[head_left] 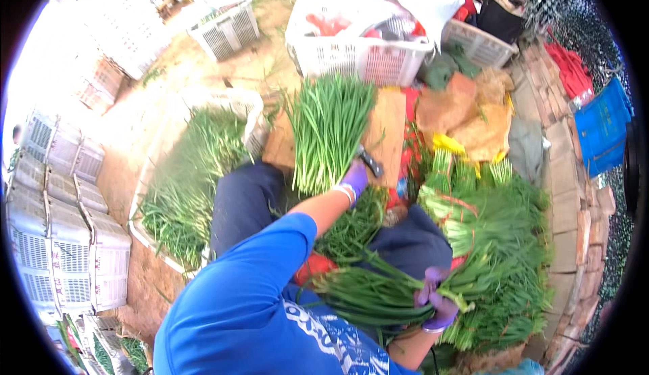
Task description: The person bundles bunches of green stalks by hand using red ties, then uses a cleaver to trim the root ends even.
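A flat tan wooden bench point(390, 128) carried a thick bunch of long green leafy stalks point(331, 121), their pale ends toward its near edge, with a black-handled knife point(370, 162) just right of them. On the brown earthen floor point(270, 43) stood stacked white perforated plastic crates point(67, 256) and a white-rimmed container point(255, 131) of loose greens point(193, 179).

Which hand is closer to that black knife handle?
Left. The left hand is just beside the black knife handle, at its lower left; the right hand is farther off, lower right, holding green stalks.
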Demonstrator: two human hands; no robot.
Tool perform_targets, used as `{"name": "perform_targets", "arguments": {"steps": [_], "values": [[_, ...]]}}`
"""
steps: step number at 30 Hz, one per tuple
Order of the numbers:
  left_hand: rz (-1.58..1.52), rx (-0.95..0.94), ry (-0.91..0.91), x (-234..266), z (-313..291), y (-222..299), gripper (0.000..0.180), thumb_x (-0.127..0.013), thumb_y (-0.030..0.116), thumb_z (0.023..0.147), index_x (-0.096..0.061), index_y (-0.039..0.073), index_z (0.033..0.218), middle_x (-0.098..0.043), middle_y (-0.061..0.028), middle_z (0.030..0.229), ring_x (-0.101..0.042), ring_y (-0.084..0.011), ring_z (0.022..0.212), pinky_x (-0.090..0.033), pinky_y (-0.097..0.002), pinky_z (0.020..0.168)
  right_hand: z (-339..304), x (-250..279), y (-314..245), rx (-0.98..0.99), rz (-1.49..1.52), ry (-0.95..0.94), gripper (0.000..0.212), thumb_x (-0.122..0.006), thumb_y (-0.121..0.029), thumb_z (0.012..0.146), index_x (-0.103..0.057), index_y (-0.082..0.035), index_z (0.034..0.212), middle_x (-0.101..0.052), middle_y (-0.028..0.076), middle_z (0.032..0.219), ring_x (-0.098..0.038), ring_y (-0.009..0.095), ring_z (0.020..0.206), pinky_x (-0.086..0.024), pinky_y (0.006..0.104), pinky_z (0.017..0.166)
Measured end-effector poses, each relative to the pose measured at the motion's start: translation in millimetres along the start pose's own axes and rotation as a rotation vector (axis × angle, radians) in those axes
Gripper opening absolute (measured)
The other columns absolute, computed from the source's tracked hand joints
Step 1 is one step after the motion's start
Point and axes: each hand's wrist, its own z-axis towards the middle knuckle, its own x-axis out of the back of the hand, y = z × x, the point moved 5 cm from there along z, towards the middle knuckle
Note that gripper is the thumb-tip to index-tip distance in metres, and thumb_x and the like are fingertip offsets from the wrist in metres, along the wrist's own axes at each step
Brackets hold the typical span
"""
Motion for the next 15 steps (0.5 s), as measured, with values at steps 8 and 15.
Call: {"name": "perform_targets", "arguments": {"steps": [8, 15], "values": [[0.066, -0.173, -0.404, -32.2, -25.7, -1.2, 0.019, -0.055, 0.012, 0.08, -0.072, 0.004, 0.079, -0.065, -0.0187, 0.074, -0.061, -0.0321, 0.075, -0.043, -0.0434, 0.065, 10.8, 17.8, 10.2, -0.051, 0.164, -0.153, 0.055, -0.072, -0.002, 0.079, -0.046, 0.013, 0.125, -0.062, 0.02, 0.072, -0.058, 0.022, 0.053, -0.048, 0.0311, 0.048], [-0.278, -0.195, -0.269, 38.7, -24.1, -16.0, 0.013, -0.061, 0.016, 0.075, -0.072, 0.008, 0.073, -0.066, -0.014, 0.066, -0.066, -0.0293, 0.067, -0.045, -0.0435, 0.058, 11.0, 3.5, 3.3, 0.019, 0.132, -0.052, 0.056, -0.073, -0.003, 0.079, -0.046, 0.012, 0.125, -0.063, 0.018, 0.073, -0.058, 0.021, 0.052, -0.048, 0.0317, 0.047]]}}
